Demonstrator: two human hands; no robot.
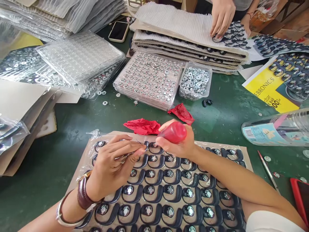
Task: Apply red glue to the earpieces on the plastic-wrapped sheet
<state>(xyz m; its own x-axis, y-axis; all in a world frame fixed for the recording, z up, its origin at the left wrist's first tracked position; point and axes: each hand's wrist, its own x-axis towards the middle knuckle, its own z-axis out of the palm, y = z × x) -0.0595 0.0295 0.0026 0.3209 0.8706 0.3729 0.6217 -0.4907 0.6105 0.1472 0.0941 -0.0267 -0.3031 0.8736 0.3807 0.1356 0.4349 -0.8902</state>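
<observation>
My left hand (113, 166) is closed in a pinch on thin metal tweezers (125, 155), their tip pointing at the top row of black parts. My right hand (180, 143) is wrapped round a small red bottle (174, 132), tilted towards the tweezer tip. Both hover over a cardboard sheet (246, 154) covered with rows of black curved parts (169, 193), each with a round silver disc in it. A watch and a bangle sit on my left wrist.
Clear trays of silver washers (148, 79), a small tub of washers (195, 80) and red rags (142, 126) lie beyond. Another person's hand (220, 16) works on stacked cardboard sheets at the back. A clear bottle (277, 130) lies at right, a phone (118, 31) far back.
</observation>
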